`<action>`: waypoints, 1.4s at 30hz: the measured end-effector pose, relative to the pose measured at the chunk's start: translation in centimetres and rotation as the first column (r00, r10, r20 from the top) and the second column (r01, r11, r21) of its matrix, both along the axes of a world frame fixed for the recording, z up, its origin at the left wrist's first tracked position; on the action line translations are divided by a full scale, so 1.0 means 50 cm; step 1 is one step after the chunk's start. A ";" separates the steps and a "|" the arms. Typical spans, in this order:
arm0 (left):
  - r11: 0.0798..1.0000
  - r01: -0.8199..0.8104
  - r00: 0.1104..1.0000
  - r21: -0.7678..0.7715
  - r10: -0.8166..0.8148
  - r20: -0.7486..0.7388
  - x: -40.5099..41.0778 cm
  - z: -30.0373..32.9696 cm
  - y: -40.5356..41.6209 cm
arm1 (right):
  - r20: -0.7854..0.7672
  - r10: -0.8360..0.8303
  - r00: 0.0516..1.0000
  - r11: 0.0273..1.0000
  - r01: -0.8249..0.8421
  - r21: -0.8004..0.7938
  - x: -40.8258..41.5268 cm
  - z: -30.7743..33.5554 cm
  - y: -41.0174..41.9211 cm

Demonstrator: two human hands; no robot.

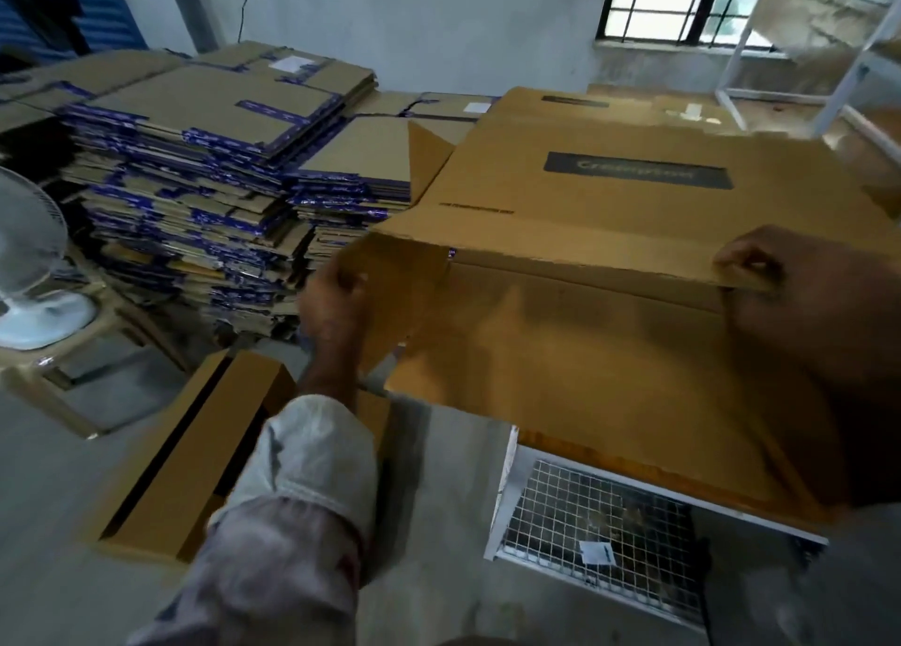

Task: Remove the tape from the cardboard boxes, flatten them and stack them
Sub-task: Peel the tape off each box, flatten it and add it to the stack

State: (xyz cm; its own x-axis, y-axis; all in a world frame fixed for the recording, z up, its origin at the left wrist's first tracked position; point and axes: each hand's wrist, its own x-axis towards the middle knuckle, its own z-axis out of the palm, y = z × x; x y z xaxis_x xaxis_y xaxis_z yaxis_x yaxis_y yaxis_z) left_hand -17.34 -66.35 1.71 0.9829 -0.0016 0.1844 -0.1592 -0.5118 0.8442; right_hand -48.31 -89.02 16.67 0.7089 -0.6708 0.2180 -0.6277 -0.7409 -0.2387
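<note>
A large cardboard box (585,216) lay open and partly collapsed in front of the person, its top panel bearing a dark printed label (637,170) whose lettering was too blurred to read. What was inside could not be told; only bare brown inner panels showed beneath the raised flap. A tiny scrap of blue tape (451,254) clung to the flap's near edge.

The left hand (336,299) gripped the box's left flap at its edge, fingers curled round the cardboard, with a pale rolled sleeve (312,460) covering the forearm below it. The right hand (780,275) pinched the near edge of the top panel on the far right, thumb above and fingers under. The two hands were well apart, each clamped on the same box.

The box rested over a white-framed table (507,479) with a wire-mesh shelf (599,528) beneath (a small white tag lay on the mesh). On the grey floor (58,548) to the left lay another brown box (195,455), open with a dark interior showing. Behind it rose a tall stack of flattened boxes (205,158), many edged with blue tape, and a lower stack beside it reached toward the held box. A white fan (29,265) stood at the far left on a beige plastic stool (97,353). The back wall (414,21) was pale, with a barred window (682,2) at upper right and a white metal frame (858,60) near it.
</note>
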 end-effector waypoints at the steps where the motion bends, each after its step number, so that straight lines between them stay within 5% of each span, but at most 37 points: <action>1: 1.000 0.020 0.999 -0.014 -0.021 -0.030 0.028 -0.010 0.029 | -0.046 -0.020 0.999 1.000 0.019 -0.019 0.003 0.002 -0.004; 5: 0.987 0.156 0.987 -0.024 -0.157 -0.045 0.094 -0.025 0.077 | -0.179 -0.051 0.982 0.991 0.027 -0.132 0.028 -0.052 -0.049; 10: 0.906 0.338 0.938 -0.255 -0.347 0.011 0.074 0.016 0.094 | -0.066 -0.074 0.995 0.980 0.060 -0.190 0.051 -0.066 0.004; 14: 0.799 0.375 0.920 -0.470 -0.259 0.293 0.010 0.145 0.071 | -0.028 -0.116 0.993 0.985 0.111 -0.133 0.060 -0.075 0.039; 15: 0.788 0.491 0.850 -0.372 -0.340 0.403 -0.016 0.185 0.060 | -0.021 -0.119 0.993 0.982 0.114 -0.150 0.063 -0.079 0.046; 17: 0.714 0.694 0.596 0.093 -0.642 0.482 -0.076 0.241 0.008 | -0.020 -0.123 0.992 0.973 0.116 -0.200 0.070 -0.086 0.058; 19: 0.487 0.633 0.350 0.602 -0.873 0.339 -0.147 0.260 -0.077 | -0.016 -0.120 0.993 0.969 0.114 -0.217 0.080 -0.085 0.065; 21: 0.336 0.467 0.264 0.818 -0.936 0.234 -0.192 0.237 -0.153 | -0.033 -0.107 0.994 0.978 0.100 -0.185 0.088 -0.083 0.061; 27: 0.416 0.387 0.408 0.823 -0.877 0.251 -0.170 0.211 -0.142 | -0.149 -0.147 0.978 0.988 0.138 -0.071 -0.013 -0.083 -0.047; 34: 0.451 0.426 0.607 0.784 -0.785 0.122 -0.047 0.147 -0.049 | -0.136 0.098 0.986 0.994 -0.103 -0.027 0.086 -0.195 0.003; 40: 0.496 0.438 0.648 0.750 -0.752 0.119 0.027 -0.037 0.020 | -0.268 0.050 0.962 0.998 -0.059 -0.025 0.201 -0.349 0.090; 42: 0.446 0.457 0.663 0.769 -0.748 0.040 0.037 -0.111 0.032 | -0.309 0.061 0.949 0.997 -0.044 0.063 0.217 -0.407 0.103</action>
